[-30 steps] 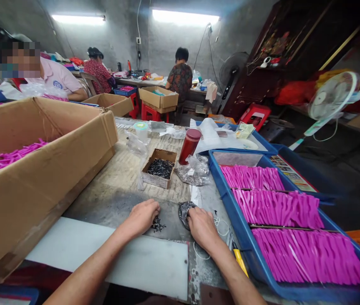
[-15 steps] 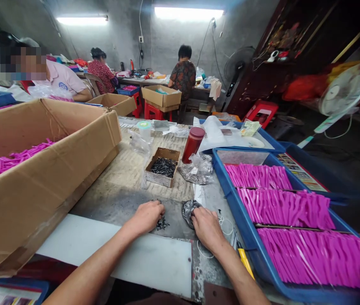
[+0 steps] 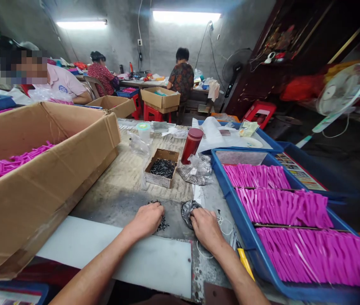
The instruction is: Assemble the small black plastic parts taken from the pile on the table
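Observation:
Over a small heap of tiny black pieces [image 3: 163, 225] on the dark work surface, my left hand [image 3: 148, 219] is closed, its fingers curled down among them. Whatever its fingertips pinch is hidden. My right hand [image 3: 205, 223] is closed too, fingertips at the edge of a small round bundle of dark, shiny plastic [image 3: 187, 213]; I cannot tell what is between them. Beyond both hands stands a small open carton [image 3: 159, 181] holding many thin dark metal pins [image 3: 163, 168]. A clear bag of small metal parts [image 3: 195, 173] lies right of it.
A large cardboard box [image 3: 49, 182] with pink strips stands left. At right, a blue tray [image 3: 230, 195] holds rows of pink plastic pieces [image 3: 286, 209]. A red cylinder [image 3: 192, 146], a yellow-handled tool [image 3: 245, 263] and a pale board [image 3: 119, 250] are nearby. Several people sit further back.

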`<state>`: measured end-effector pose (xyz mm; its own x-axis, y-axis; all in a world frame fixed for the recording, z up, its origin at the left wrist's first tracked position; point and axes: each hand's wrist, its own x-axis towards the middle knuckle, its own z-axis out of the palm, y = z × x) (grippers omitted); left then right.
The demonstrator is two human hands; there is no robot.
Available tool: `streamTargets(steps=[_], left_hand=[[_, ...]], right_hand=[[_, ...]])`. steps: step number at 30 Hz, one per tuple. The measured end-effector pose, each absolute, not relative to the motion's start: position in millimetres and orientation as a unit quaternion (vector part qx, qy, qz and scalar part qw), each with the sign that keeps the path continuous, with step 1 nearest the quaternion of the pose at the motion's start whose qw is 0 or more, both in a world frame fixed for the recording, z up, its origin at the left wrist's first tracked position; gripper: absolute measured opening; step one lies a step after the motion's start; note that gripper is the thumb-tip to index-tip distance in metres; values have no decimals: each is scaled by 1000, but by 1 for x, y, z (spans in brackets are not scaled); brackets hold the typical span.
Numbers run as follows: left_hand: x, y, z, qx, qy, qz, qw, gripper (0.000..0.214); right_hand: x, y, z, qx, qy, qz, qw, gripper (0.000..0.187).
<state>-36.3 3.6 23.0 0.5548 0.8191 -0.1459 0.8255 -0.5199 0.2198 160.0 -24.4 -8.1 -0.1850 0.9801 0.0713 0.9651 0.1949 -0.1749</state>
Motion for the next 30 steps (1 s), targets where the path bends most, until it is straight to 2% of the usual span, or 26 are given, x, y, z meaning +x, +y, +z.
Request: streamTargets(steps=[14, 17, 23, 30], left_hand=[[-47, 9, 5, 736, 504, 196, 408, 9], [-44, 10, 1, 707, 498, 224, 449, 12], [-37, 11, 6, 687, 507, 223, 469, 22], [-15, 11, 11, 686, 499, 234, 474, 17]], right_hand=[[161, -22, -14, -628, -764, 71, 130, 16], [162, -22, -14, -628, -763, 84, 132, 17], [157, -18, -8, -643, -757, 81, 87, 14], [153, -15, -5, -635, -770, 46, 51, 13]])
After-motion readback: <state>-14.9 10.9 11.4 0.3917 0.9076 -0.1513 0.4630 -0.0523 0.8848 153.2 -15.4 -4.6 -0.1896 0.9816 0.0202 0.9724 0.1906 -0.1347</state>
